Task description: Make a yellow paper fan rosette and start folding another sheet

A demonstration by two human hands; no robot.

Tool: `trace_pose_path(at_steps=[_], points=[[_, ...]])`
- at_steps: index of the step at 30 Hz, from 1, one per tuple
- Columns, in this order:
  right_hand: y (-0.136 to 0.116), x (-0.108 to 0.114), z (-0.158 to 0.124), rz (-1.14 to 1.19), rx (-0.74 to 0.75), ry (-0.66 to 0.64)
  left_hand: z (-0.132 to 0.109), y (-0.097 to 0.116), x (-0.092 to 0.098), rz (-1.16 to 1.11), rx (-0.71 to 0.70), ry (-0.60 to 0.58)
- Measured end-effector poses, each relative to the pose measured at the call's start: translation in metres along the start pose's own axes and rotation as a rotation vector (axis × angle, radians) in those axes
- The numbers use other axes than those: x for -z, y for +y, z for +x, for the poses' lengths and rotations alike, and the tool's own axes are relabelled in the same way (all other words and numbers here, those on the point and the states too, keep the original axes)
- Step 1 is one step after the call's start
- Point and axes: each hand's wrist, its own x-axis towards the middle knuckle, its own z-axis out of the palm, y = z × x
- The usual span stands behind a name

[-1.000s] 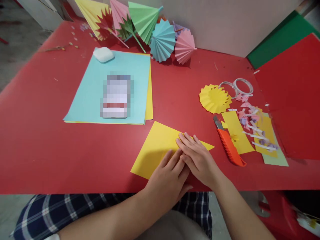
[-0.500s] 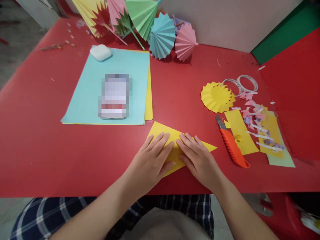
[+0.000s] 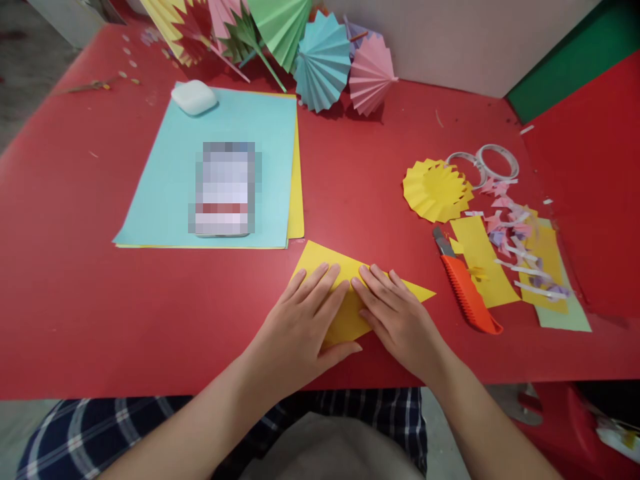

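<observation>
A folded triangular piece of yellow paper point(image 3: 345, 323) lies on the red table point(image 3: 150, 320) near its front edge. My left hand point(image 3: 307, 320) rests flat on the paper's left part, fingers stretched out and thumb spread toward the right. On the right part lies my right hand point(image 3: 393, 310), also flat, with its fingertips along the upper edge. One pointed corner of the paper sticks out past the right hand. Both hands press from above and grip nothing. Their palms hide much of the paper.
Right of my hands lies an orange box cutter point(image 3: 470, 293) beside yellow paper strips point(image 3: 487, 267), paper scraps and tape rolls point(image 3: 497, 162). A pleated yellow paper ring point(image 3: 435, 190) is behind. At left, blue paper sheets point(image 3: 155, 200) carry a blurred phone-like object point(image 3: 225, 190). Paper umbrellas point(image 3: 323, 63) stand at the back.
My left thumb has moved out to the right and lower, toward the paper's front edge. Both hands otherwise stay on the paper. The view has shifted slightly.
</observation>
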Motion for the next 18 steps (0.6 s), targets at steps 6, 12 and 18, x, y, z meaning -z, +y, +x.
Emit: trace_pose_path(at_steps=[6,12,18], points=[[0.0001,0.0006,-0.0003,0.014,-0.004,0.012,0.0005,0.0001,-0.0001,-0.011,-0.003,0.016],[0.0,0.0003,-0.0007,0.004,-0.001,0.007,0.0007,0.0005,-0.0004,0.012,0.015,-0.004],[-0.0011,0.0023,-0.0014,-0.049,-0.008,-0.051,0.001,0.0007,-0.0007,0.029,0.012,-0.011]])
